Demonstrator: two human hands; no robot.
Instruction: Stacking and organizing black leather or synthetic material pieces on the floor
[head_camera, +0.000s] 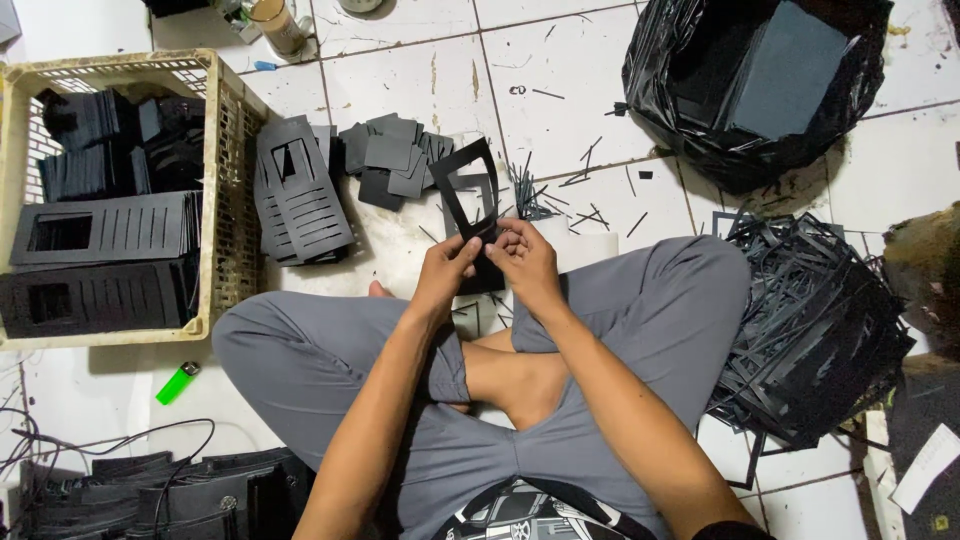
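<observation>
Black card frame (467, 190) pinched by both the left hand (447, 268) and right hand (527, 262); crate (215, 150) holds slotted sheets (105, 228).

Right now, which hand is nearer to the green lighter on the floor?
Left. The left hand holds the black cut-out sheet above the crossed legs, on the same side as the green lighter, which lies down-left of it. The right hand sits further over, beyond the left.

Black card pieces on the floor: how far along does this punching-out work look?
Done, apparently: slotted sheets fill the crate, more lie stacked beside it, and small cut squares are piled nearby. In hand: the left hand and right hand pinch one black frame piece. Left: probably the dark sheets in the black bag; the offcut heap suggests much is already processed.
</observation>
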